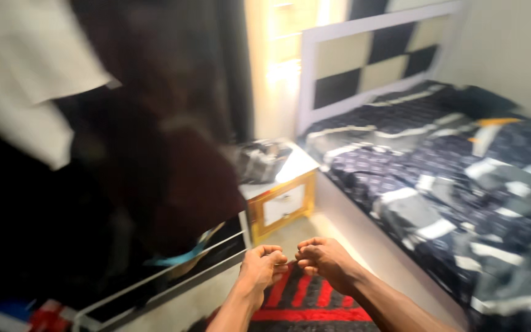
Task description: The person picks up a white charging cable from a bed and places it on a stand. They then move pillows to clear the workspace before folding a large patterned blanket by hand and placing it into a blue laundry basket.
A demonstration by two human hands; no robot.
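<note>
My left hand (262, 266) and my right hand (322, 259) are held close together low in the middle of the view, both with fingers curled in. Nothing shows between the fingers of either hand. They hover above a red and black striped rug (305, 301) on the floor. To the left hang dark clothes (155, 135), blurred by motion, with a white garment (26, 74) beside them.
A bed (450, 178) with a dark patterned cover and a checked headboard (370, 58) fills the right side. A small bedside table (281, 193) with a crumpled bundle (259, 158) on it stands between bed and clothes. A white rack edge (161, 283) runs along the lower left.
</note>
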